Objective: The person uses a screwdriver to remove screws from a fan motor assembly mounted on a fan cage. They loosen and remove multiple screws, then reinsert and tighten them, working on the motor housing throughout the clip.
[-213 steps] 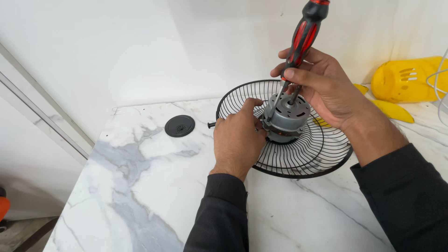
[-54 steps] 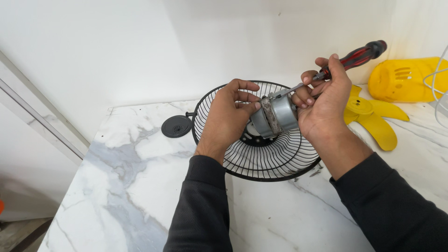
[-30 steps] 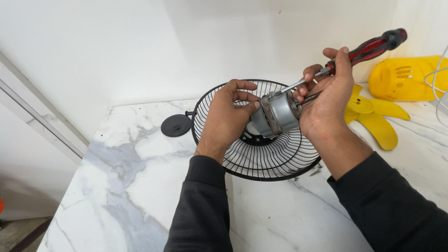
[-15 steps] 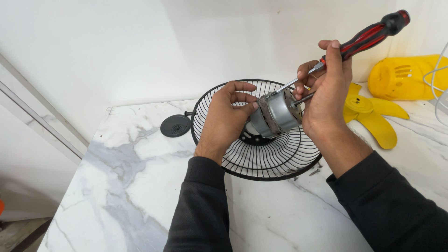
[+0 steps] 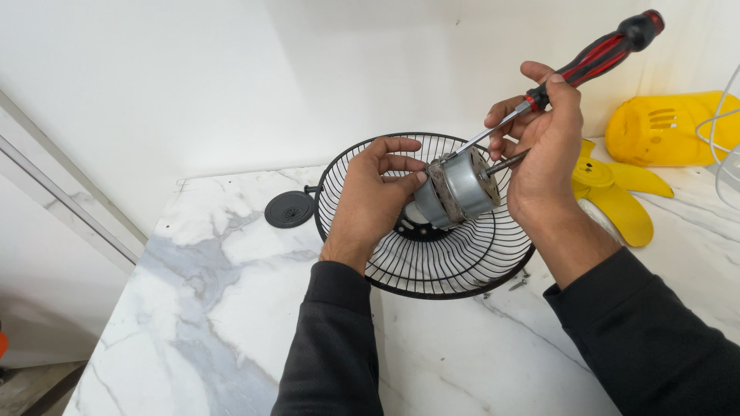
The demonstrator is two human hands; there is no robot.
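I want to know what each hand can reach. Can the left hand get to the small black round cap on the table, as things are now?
Probably not freely: the left hand grips the fan motor. The black cap lies near, unobstructed.

Dull metal motor (image 5: 456, 189), black wire grille (image 5: 432, 254), glossy marble counter (image 5: 216, 308)

No packages, labels, signs or screens

Nothing of that kind shows on the marble table (image 5: 231, 308), along its edges or on the white wall behind it.
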